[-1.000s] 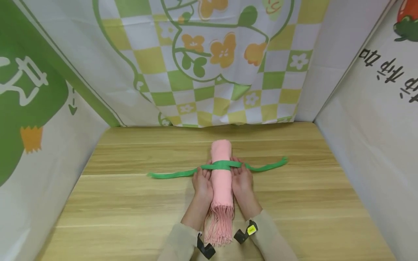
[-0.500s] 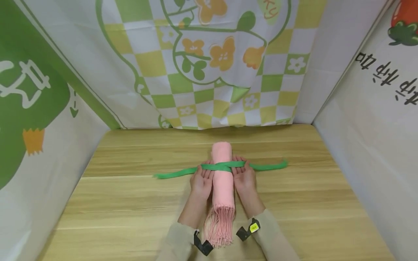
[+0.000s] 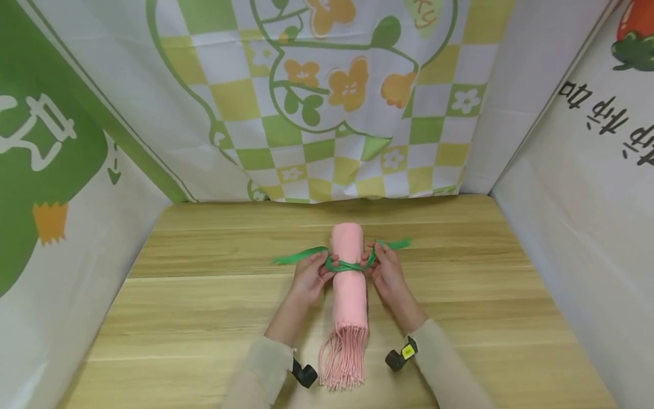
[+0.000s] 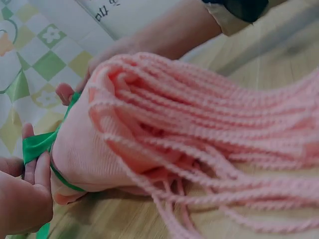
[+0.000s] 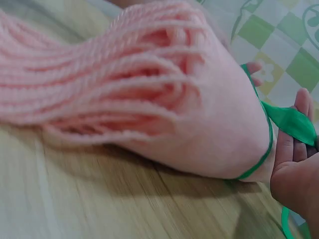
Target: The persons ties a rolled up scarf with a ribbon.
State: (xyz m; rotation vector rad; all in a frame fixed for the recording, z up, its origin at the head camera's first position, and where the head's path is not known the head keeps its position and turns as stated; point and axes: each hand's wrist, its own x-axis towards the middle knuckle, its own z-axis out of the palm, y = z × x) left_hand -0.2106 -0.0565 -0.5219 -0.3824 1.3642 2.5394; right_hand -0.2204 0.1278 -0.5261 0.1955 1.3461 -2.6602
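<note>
A pink scarf [image 3: 349, 301], rolled into a cylinder, lies lengthwise on the table with its twisted fringe [image 3: 343, 358] toward the person. Round its middle runs a green ribbon [image 3: 350, 266], its two ends crossed on top of the roll. On the left side, the left hand [image 3: 309, 275] pinches one ribbon end between thumb and fingers. Opposite it, the right hand [image 3: 386, 270] pinches the other end. In the left wrist view, the ribbon [image 4: 40, 144] passes over the left fingers. The right wrist view has the ribbon [image 5: 291, 122] stretched from the roll to the right fingers.
The wooden table [image 3: 204, 318] is bounded at the back by a checked, flower-printed cloth [image 3: 327, 113]. White printed panels [image 3: 577, 216] rise at the sides. Each wrist wears a black camera mount [image 3: 305, 375].
Both hands have turned from palms-up beside the roll to pinching the ribbon. The ribbon's outer ends have drawn inward and its crossing has tightened on the scarf.
</note>
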